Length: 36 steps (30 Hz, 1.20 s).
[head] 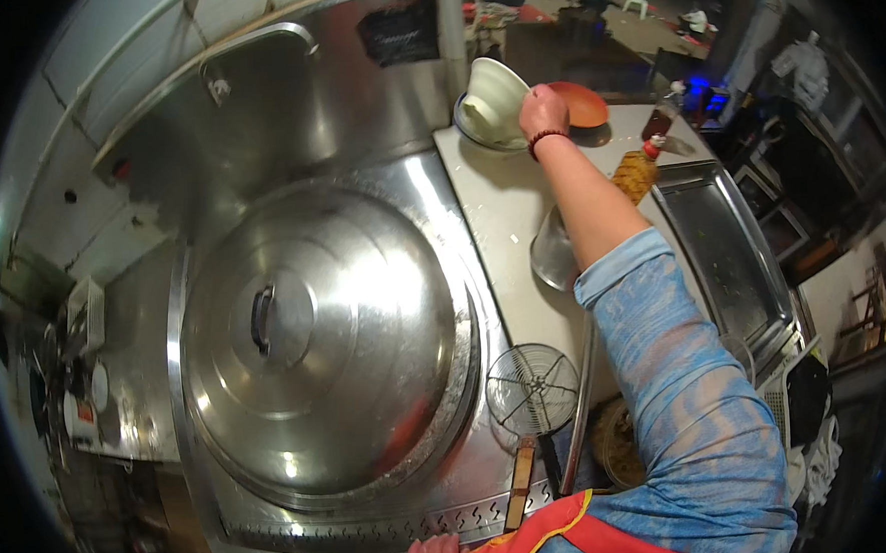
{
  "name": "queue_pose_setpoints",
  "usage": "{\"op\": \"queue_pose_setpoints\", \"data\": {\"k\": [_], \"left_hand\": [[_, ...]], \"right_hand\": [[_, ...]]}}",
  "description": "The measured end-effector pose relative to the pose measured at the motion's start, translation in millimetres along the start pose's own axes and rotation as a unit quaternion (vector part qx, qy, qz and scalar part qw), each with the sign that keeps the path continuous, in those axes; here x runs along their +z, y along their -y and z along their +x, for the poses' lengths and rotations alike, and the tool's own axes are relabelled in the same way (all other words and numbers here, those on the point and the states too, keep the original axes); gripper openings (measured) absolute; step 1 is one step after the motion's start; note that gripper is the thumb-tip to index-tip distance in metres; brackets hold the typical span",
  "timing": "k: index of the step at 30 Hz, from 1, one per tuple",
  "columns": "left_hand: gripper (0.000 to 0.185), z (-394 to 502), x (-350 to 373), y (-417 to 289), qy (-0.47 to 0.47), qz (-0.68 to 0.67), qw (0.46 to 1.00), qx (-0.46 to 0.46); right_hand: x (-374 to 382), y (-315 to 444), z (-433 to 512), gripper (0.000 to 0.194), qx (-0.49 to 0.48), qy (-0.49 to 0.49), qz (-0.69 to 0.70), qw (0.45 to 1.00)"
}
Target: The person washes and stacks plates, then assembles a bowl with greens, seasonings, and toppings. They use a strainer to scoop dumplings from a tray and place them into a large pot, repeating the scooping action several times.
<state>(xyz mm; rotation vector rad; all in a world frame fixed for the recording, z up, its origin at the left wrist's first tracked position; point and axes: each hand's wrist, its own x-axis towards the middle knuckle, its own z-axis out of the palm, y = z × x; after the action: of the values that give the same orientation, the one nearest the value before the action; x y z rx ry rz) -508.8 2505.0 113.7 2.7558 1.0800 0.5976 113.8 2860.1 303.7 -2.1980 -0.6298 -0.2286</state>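
Note:
My right hand (544,112) is stretched out to the far counter, its fingers closed at the rim of a tilted cream bowl (495,97). Beneath that bowl is another dish with a blue rim (464,125). An orange plate (578,104) lies just right of the hand. My left hand (433,552) is at the front edge of the steel stove top, partly cut off by the apron; what its fingers do is unclear. Before me a large domed steel lid (343,387) with a dark handle (262,320) covers a round vessel.
A wire skimmer (533,389) with a wooden handle lies between lid and counter (484,199). A metal ladle (554,252) is partly behind my forearm. Bottles of yellow (635,175) and dark liquid (659,121) and a steel tray (723,247) stand to the right.

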Motion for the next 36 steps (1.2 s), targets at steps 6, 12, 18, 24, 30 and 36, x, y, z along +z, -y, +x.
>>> {"op": "queue_pose_setpoints", "data": {"k": [6, 12, 18, 24, 30, 36], "left_hand": [[0.031, -1.0, 0.8, 6.9, 0.012, -0.074, 0.997, -0.030], [0.030, 3.4, -10.6, 23.8, 0.027, -0.277, 0.949, -0.151], [0.058, 125.4, -89.9, -10.7, 0.131, -0.691, 0.664, -0.256], [0.100, 187.2, -142.7, -38.8, 0.335, -0.843, 0.362, -0.214], [0.080, 187.4, -131.4, -97.5, 0.394, -0.785, 0.427, -0.215], [0.080, 188.3, -97.3, -136.5, 0.405, -0.767, 0.438, -0.237]], "right_hand": [[-87.6, 26.3, -40.2, 0.022, 0.171, 0.145, 0.482, 0.847], [-206.1, 25.9, -158.5, 0.019, -0.174, 0.163, 0.273, 0.932], [-334.2, 27.8, -303.8, 0.017, -0.517, 0.099, 0.136, 0.839], [-401.8, -2.2, -399.1, 0.016, -0.541, 0.192, 0.100, 0.812], [-455.9, -58.5, -436.5, 0.013, -0.479, 0.135, 0.052, 0.866], [-544.9, -187.6, -397.3, 0.021, -0.257, -0.096, -0.075, 0.959]]}}
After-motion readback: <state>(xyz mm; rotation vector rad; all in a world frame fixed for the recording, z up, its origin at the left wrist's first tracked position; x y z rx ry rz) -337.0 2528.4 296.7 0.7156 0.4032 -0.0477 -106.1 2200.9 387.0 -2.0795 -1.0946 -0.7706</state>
